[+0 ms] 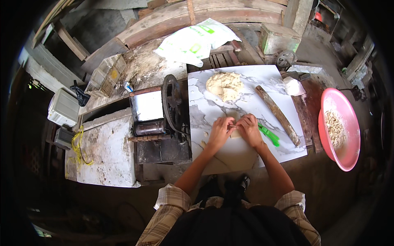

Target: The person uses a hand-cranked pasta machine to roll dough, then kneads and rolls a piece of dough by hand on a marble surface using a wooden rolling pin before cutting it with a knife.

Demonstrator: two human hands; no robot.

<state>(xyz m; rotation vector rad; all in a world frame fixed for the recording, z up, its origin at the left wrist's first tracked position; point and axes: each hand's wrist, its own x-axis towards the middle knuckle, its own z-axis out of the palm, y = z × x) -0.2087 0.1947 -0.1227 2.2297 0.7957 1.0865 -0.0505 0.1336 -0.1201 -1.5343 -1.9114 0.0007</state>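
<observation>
My left hand [221, 130] and my right hand [249, 128] meet over the marble-patterned board [250, 74], fingers bent and pinched together. A small flat pale piece of dough [236, 134] lies under the fingertips; what is pinched between them is too small to make out. Beyond my hands sits a big lump of dough [225, 86]. A bright green long-handled tool [269, 135] rests just right of my right hand, and past it a worn wooden rolling stick [278, 115] lies at a slant. Small dough scraps [203, 144] are beside my left wrist.
Left of the board stands a hand-cranked roller machine [150, 108] with a large wheel. On the right, a pink basin [356, 139] holds floury dough strips [335, 129]. A white sack [195, 41], a plastic crate [106, 76] and a bag of white powder [294, 86] lie farther off.
</observation>
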